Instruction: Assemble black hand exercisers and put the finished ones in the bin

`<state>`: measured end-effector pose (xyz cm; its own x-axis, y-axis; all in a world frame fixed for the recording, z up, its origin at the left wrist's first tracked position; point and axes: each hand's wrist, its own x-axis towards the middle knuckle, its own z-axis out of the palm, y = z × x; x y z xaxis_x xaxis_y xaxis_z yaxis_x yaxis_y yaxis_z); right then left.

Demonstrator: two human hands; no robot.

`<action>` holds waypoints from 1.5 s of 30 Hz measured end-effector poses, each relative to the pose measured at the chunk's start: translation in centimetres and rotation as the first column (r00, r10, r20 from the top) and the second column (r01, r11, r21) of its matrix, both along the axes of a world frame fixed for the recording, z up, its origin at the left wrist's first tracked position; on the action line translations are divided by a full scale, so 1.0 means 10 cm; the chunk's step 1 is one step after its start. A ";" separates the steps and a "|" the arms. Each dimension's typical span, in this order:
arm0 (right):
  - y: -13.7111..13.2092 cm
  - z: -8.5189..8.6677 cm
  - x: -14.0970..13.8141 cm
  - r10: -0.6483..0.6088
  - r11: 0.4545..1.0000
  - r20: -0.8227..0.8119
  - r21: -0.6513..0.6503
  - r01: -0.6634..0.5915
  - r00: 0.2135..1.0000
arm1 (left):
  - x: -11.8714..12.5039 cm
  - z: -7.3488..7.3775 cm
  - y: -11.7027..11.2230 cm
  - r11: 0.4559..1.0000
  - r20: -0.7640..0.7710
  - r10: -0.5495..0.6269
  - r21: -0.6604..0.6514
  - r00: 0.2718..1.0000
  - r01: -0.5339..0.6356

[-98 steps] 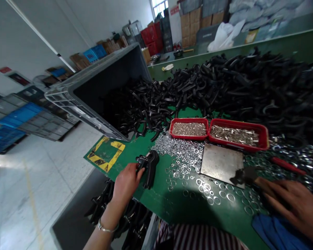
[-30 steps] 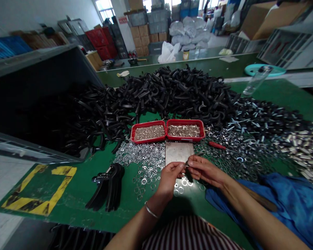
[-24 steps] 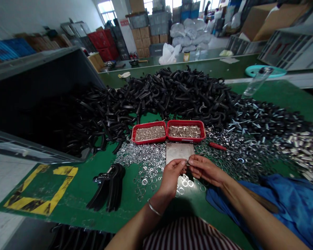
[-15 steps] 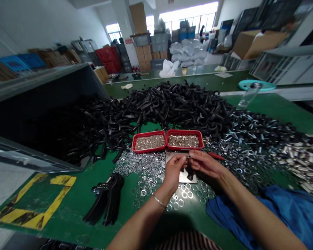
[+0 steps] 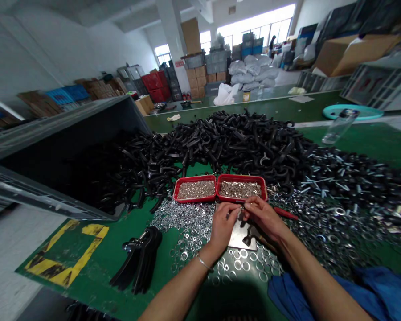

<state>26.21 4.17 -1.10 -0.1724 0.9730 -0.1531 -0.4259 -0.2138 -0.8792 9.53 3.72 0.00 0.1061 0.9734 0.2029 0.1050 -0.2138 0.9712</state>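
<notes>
Over a flat metal plate (image 5: 234,242), my left hand (image 5: 223,224) and my right hand (image 5: 263,217) meet fingertip to fingertip. Both are closed in a pinch around something small and dark, too small to name. A dark metal piece (image 5: 248,237) shows below my right hand, against the plate. Just beyond my fingers stand two red trays: the left tray (image 5: 195,201) holds tiny metal parts and the right tray (image 5: 266,195) holds small pins. Loose metal rings (image 5: 243,254) lie on the near side of the plate.
A heap of black curved handles (image 5: 220,138) spills from a grey crate (image 5: 70,200) at left. Several assembled handles (image 5: 137,263) lie nearby. A red-handled screwdriver (image 5: 285,213), metal nuts (image 5: 183,218), a clear bottle (image 5: 340,127) and blue cloth (image 5: 364,294) surround my hands.
The camera view has shifted and tilted, so the bench sits slightly right and lower. My hands stay together, with the fingertips slightly rearranged around the small piece.
</notes>
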 end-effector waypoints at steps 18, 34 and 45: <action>-0.12 0.14 -0.04 -0.153 0.982 0.526 0.179 0.067 0.836 | -2.39 0.46 1.11 0.876 -0.930 -0.003 -0.181 0.368 -0.448; -0.23 0.10 -0.27 -0.149 0.989 0.228 0.043 0.143 0.962 | -0.86 0.25 -0.07 0.851 0.287 -0.145 -0.451 0.947 0.267; -0.48 0.22 -0.35 -0.339 0.940 0.210 0.095 0.326 0.917 | -0.20 -0.02 -0.10 0.824 0.585 -0.092 -0.411 0.806 0.391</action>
